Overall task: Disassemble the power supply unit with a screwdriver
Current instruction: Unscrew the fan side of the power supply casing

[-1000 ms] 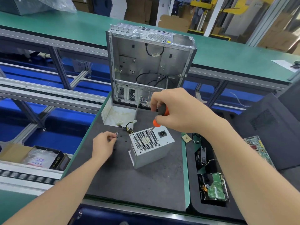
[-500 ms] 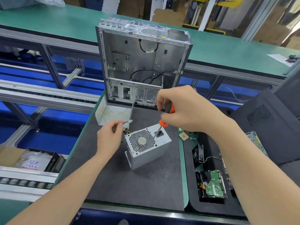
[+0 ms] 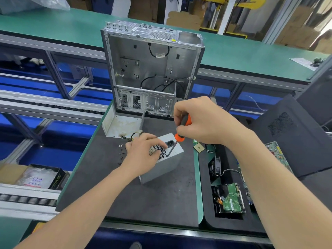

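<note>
A silver power supply unit (image 3: 162,168) sits on the dark mat (image 3: 143,203), its mesh fan grille and power socket facing up. My left hand (image 3: 142,152) rests on top of the grille, its fingers spread over the unit's left part. My right hand (image 3: 199,121) grips a screwdriver (image 3: 177,139) with an orange and black handle. Its shaft slants down to the unit's top face, and the tip touches just right of the grille. Yellow and black cables (image 3: 133,136) trail from the unit's far side.
An empty silver computer case (image 3: 152,69) stands upright behind the unit, with a white open tray (image 3: 122,123) at its foot. Several small screws (image 3: 122,151) lie left of the unit. A chip (image 3: 199,147), a fan (image 3: 216,167) and green circuit boards (image 3: 231,200) lie to the right.
My left hand has moved right, from the screws and cables onto the unit's top. The screwdriver tip has come down from the socket area to the face beside the grille.
</note>
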A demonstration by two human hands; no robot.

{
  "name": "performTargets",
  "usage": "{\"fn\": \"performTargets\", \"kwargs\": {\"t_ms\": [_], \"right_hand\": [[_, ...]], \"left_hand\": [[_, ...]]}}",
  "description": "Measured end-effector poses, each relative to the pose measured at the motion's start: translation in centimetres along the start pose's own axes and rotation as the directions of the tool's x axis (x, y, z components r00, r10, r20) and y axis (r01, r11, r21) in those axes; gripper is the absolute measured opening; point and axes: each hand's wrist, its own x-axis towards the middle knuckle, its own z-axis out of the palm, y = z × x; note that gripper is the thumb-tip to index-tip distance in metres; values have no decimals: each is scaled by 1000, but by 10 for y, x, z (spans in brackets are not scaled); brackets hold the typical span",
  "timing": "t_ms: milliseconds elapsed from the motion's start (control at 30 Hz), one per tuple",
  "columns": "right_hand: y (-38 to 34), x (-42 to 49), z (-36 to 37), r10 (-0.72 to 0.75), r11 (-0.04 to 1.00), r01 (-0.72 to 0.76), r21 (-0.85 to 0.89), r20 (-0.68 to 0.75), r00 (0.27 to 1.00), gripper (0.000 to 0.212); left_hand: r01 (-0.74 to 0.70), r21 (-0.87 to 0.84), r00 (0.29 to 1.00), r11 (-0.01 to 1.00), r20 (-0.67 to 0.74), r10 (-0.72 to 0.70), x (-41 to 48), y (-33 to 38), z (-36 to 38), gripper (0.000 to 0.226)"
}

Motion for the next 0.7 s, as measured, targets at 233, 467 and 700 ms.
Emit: {"fn": "performTargets", "kwargs": {"t_ms": [233, 467, 700], "right_hand": [[-1, -2, 1, -9, 1000, 9, -1, -7, 1000, 9], [1, 0, 1, 7, 999, -7, -46, 0, 1000, 8], [3, 3, 2, -45, 997, 45, -70, -4, 999, 20]], "left_hand": [[7, 28, 999, 1000, 43, -8, -6, 8, -2, 39], [15, 52, 999, 999, 35, -17, -7, 8, -1, 40], [39, -44, 997, 998, -65, -42, -6, -1, 8, 27]]}}
